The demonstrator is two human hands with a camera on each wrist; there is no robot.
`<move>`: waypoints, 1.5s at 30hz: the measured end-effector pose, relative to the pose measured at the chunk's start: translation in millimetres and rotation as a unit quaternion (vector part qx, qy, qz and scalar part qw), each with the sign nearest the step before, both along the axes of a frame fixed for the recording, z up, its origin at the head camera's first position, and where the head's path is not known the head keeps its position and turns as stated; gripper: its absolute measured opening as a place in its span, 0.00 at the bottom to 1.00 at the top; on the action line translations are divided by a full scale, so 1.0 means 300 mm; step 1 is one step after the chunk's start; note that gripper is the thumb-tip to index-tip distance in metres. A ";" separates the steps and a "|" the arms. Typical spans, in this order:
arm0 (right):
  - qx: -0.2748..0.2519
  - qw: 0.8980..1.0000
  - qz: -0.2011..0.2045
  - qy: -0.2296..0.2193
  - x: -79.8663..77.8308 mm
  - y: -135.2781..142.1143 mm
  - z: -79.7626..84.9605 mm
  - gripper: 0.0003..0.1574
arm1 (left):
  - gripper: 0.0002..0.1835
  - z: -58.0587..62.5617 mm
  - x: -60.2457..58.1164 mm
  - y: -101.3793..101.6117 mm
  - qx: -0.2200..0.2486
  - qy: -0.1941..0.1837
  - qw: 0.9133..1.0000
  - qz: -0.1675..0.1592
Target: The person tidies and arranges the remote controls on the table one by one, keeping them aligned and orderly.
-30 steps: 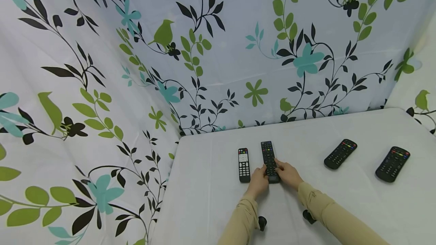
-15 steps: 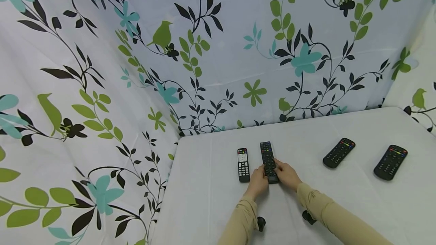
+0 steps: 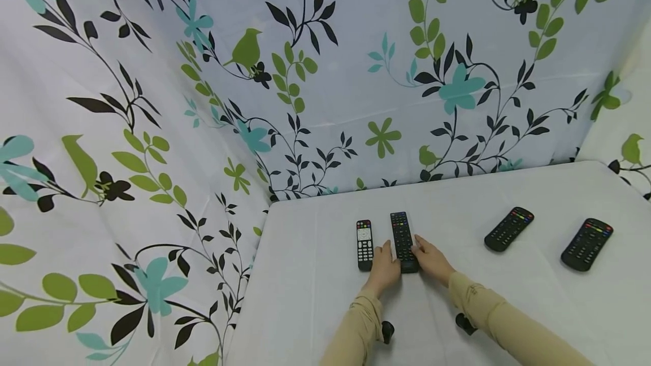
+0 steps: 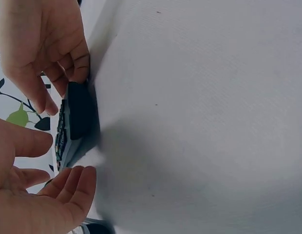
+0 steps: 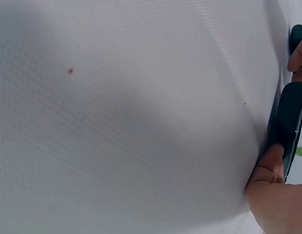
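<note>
A long black remote control (image 3: 402, 239) lies on the white table between my two hands, its lower end toward me. My left hand (image 3: 385, 269) is just left of it, with thumb and fingers spread apart; in the left wrist view these fingers (image 4: 83, 187) stand off the remote's side. My right hand (image 3: 431, 258) is at the right edge, fingers loosely bent, fingertips touching the remote's side in the left wrist view. Left of my left hand lies a smaller black remote with a pale button area (image 3: 364, 244). The underside of the long remote is hidden.
Two more black remotes lie to the right, one tilted remote (image 3: 508, 229) and another farther right (image 3: 586, 244). The white tabletop (image 3: 305, 298) meets a leaf-and-bird patterned curtain (image 3: 346, 89) at the back and left. A black wrist device (image 3: 388, 332) shows beside my left sleeve.
My left hand has loosened from the long remote and shifted slightly left, fingers spreading. My right fingers have eased outward a little. The remotes stay in place.
</note>
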State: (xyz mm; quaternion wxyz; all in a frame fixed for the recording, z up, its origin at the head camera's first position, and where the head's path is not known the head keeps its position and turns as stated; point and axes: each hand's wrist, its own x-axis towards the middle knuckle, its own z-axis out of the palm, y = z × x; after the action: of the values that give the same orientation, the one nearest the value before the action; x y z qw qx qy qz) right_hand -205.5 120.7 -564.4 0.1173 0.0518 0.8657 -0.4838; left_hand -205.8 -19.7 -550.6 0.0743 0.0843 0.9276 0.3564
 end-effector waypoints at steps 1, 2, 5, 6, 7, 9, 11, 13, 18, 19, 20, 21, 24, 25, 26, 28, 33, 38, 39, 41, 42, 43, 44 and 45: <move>0.001 1.000 0.000 -0.001 0.001 0.002 0.001 0.35 | 0.28 0.003 -0.001 0.004 -0.003 0.010 1.000 0.002; 0.001 1.000 -0.001 -0.003 0.002 0.004 0.004 0.35 | 0.28 0.006 -0.003 0.010 -0.004 0.019 1.000 0.004; 0.002 1.000 0.001 -0.006 0.007 0.012 0.016 0.36 | 0.27 0.023 -0.006 0.032 -0.010 0.033 0.999 0.006; 0.001 1.000 0.001 -0.004 0.009 0.015 0.021 0.36 | 0.27 0.028 -0.008 0.041 -0.009 0.036 0.999 0.005; 0.003 1.000 0.003 -0.001 0.011 0.019 0.027 0.37 | 0.27 0.034 -0.010 0.050 -0.009 0.036 0.999 0.004; 0.007 1.000 0.006 0.011 0.014 0.030 0.038 0.38 | 0.27 0.046 -0.013 0.071 -0.012 0.035 0.999 0.000; 0.006 1.000 0.006 0.020 0.015 0.045 0.049 0.39 | 0.27 0.055 -0.017 0.091 -0.011 0.040 0.999 -0.007; 0.000 1.000 0.002 0.026 0.017 0.063 0.059 0.39 | 0.26 0.063 -0.020 0.111 -0.015 0.046 0.999 -0.014; -0.021 0.998 -0.028 0.045 0.026 0.117 0.074 0.40 | 0.26 0.077 -0.025 0.164 -0.028 0.055 0.997 -0.037; -0.024 0.998 -0.037 0.049 0.030 0.128 0.077 0.40 | 0.26 0.079 -0.025 0.176 -0.026 0.052 0.997 -0.042; -0.022 0.997 -0.045 0.054 0.034 0.139 0.079 0.40 | 0.26 0.081 -0.025 0.189 -0.023 0.051 0.997 -0.046; -0.022 0.997 -0.054 0.057 0.039 0.149 0.082 0.40 | 0.26 0.083 -0.024 0.203 -0.019 0.045 0.998 -0.049; -0.020 0.995 -0.080 0.059 0.059 0.179 0.093 0.40 | 0.25 0.087 -0.019 0.241 -0.002 0.026 0.998 -0.050; -0.022 0.994 -0.092 0.058 0.066 0.188 0.097 0.40 | 0.25 0.089 -0.017 0.254 0.005 0.020 0.999 -0.048; -0.024 0.993 -0.104 0.058 0.072 0.197 0.101 0.39 | 0.25 0.091 -0.015 0.267 0.008 0.019 0.999 -0.048; -0.033 0.989 -0.130 0.056 0.082 0.218 0.109 0.39 | 0.25 0.094 -0.013 0.293 0.012 0.011 0.999 -0.044; -0.039 0.975 -0.205 0.071 0.088 0.285 0.114 0.37 | 0.25 0.109 -0.014 0.360 0.022 -0.003 0.999 -0.046; -0.045 0.961 -0.261 0.078 0.084 0.355 0.100 0.37 | 0.28 0.126 -0.004 0.423 0.037 -0.031 0.997 -0.055; -0.049 0.959 -0.270 0.074 0.086 0.366 0.097 0.37 | 0.28 0.129 0.000 0.435 0.038 -0.038 0.997 -0.059; -0.059 0.954 -0.286 0.064 0.088 0.388 0.091 0.38 | 0.30 0.133 0.008 0.458 0.039 -0.051 0.996 -0.066; -0.063 0.951 -0.297 0.062 0.088 0.398 0.087 0.37 | 0.30 0.135 0.011 0.469 0.036 -0.054 0.995 -0.070; -0.068 0.947 -0.307 0.059 0.088 0.408 0.085 0.37 | 0.30 0.137 0.014 0.480 0.034 -0.058 0.995 -0.074; -0.069 0.945 -0.316 0.058 0.087 0.419 0.081 0.37 | 0.31 0.138 0.017 0.490 0.028 -0.058 0.995 -0.078; -0.071 0.942 -0.323 0.054 0.085 0.430 0.077 0.38 | 0.31 0.138 0.018 0.501 0.021 -0.056 0.995 -0.083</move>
State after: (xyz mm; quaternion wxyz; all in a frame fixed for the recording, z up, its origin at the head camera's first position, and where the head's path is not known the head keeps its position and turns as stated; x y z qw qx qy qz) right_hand -179.9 249.6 -541.4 -0.0893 0.2940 0.7710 -0.5578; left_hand -200.3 130.6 -509.3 0.1537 0.1423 0.9039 0.3729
